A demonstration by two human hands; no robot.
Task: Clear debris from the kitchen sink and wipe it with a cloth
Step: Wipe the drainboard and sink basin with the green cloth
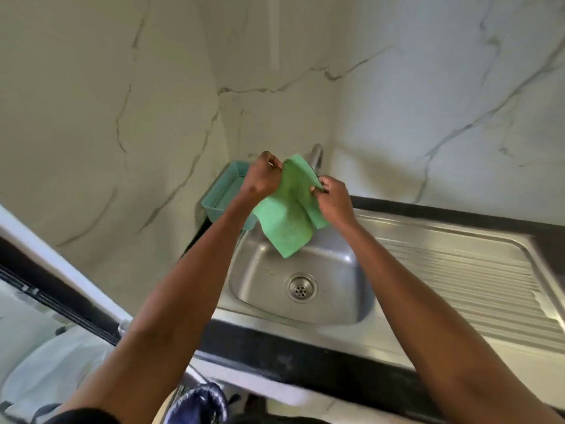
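Above the sink [269, 283], both hands' fingers [318, 186] pinch closed on the green cloth [287, 215].

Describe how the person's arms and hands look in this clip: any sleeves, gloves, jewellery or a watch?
Both arms are bare along all the length that shows, with no sleeve on either forearm. The left hand and right hand wear no gloves. No ring, watch or bracelet shows at the fingers or wrists. A strip of dark clothing sits at the bottom edge by the left arm; it may be a short sleeve.

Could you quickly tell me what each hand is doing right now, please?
Left hand: closed, pinching the green cloth's upper edge.
Right hand: closed, gripping the same cloth's other edge.
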